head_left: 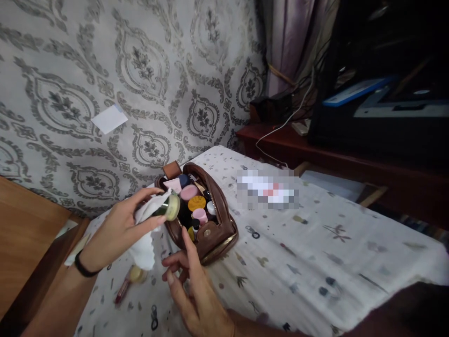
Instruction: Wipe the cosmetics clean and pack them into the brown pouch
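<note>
Holding a small jar (pixel 172 208) beside the open brown bag (pixel 226 229), the left hand (pixel 121 224) clamps its fingers on it and a white cloth (pixel 144 250), which partly hides it. The right hand (pixel 199 290) has fingers apart; whether one touches the bag, I cannot tell. A pixelated object (pixel 268 189) is unreadable.

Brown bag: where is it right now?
Head view, near the centre: the brown bag sits open on the tablecloth, just right of the jar in the left hand and beyond the right hand.
</note>
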### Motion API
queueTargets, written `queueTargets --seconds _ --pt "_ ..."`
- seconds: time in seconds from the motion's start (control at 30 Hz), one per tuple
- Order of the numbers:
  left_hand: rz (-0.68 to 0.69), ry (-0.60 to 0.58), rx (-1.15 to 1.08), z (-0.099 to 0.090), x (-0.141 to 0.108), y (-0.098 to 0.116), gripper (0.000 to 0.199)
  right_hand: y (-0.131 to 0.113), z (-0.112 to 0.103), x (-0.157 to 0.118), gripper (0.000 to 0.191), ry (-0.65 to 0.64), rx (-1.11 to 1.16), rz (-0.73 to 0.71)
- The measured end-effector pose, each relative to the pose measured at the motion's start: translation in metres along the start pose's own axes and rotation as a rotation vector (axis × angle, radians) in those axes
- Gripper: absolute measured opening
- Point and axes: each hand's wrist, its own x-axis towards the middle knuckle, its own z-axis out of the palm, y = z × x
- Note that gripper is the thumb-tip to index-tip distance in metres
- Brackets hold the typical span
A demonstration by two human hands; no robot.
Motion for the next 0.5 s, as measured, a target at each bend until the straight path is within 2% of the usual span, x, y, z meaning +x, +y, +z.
queueTargets --seconds 0.2,0.4,0.5 --pt "0.097 -0.058 0.189 0.012 0.033 0.004 0.053 0.004 -0.002 0.001 0.078 -0.016 -0.016 0.021" --pt "0.078 -0.266 0.489 0.01 0.05 0.006 0.048 0.024 0.007 0.001 0.092 -0.041 -0.048 0.027" --pt "0.093 -0.347 0.655 0.01 0.058 0.009 0.046 0.031 0.012 -0.001 0.098 -0.001 -0.077 0.023"
